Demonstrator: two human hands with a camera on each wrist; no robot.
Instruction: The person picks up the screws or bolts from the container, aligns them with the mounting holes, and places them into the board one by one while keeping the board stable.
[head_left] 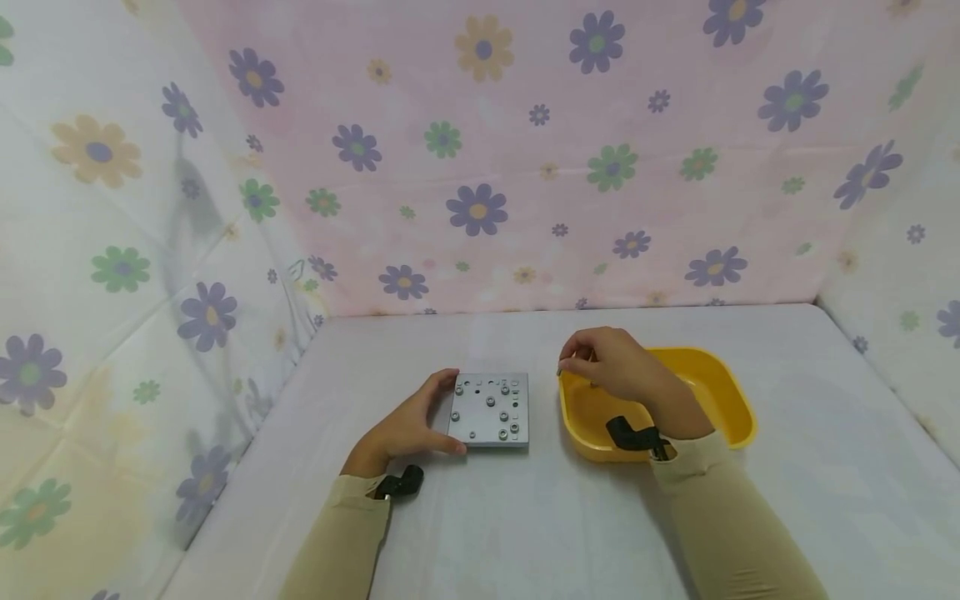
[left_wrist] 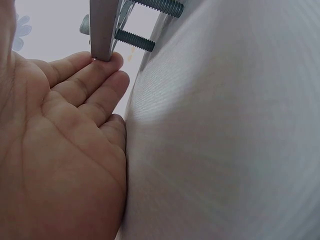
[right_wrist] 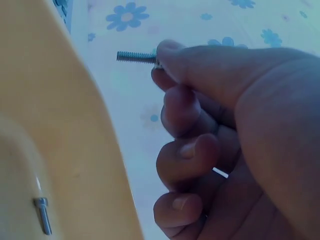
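Note:
A silver metal plate (head_left: pixel 482 419) with several holes stands on the table, socket-head screws seated in it. My left hand (head_left: pixel 408 429) grips the plate's left side, thumb at the near corner and index finger at the far one. In the left wrist view, threaded screw shanks (left_wrist: pixel 135 40) stick out from the plate's underside and fingertips touch its edge. Over the left rim of a yellow tray (head_left: pixel 600 450), my right hand (head_left: pixel 618 362) pinches a screw (right_wrist: pixel 136 57) at its head between thumb and index finger, the threaded end pointing away. Its other fingers are curled.
Inside the tray lies another socket-head screw (right_wrist: pixel 44 215). A white cloth covers the table (head_left: pixel 487 525), and flowered fabric (head_left: pixel 525 208) hangs behind and at both sides. Black wrist mounts (head_left: pixel 630 433) sit at both sleeves.

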